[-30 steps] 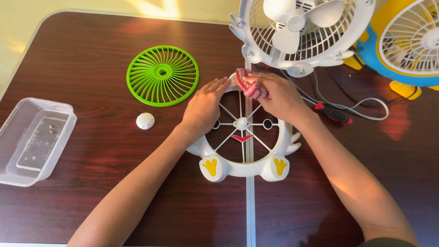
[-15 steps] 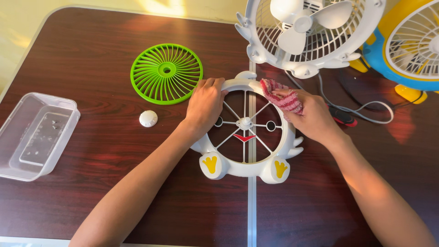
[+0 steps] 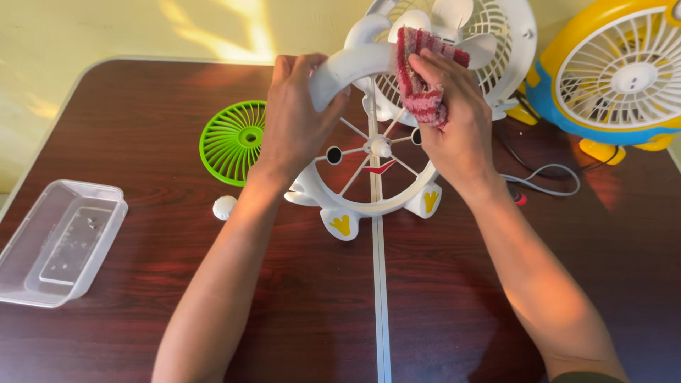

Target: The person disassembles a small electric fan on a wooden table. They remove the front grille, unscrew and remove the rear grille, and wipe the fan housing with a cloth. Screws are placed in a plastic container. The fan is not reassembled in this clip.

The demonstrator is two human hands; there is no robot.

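Fan frame (image 3: pixel 369 170), white, is gripped tilted near the table's far edge by the left hand (image 3: pixel 298 120); a red cloth (image 3: pixel 420 74) is pressed on it by the right hand (image 3: pixel 454 120). Clear tray (image 3: pixel 60 245) at the left edge holds small specks, too small to identify.

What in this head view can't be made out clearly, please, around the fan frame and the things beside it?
- Top rim of the white fan frame: covered by the left hand and by the red cloth in the right hand.
- Blue and yellow fan: cut off by the right edge.
- Clear tray: contents too faint to tell.
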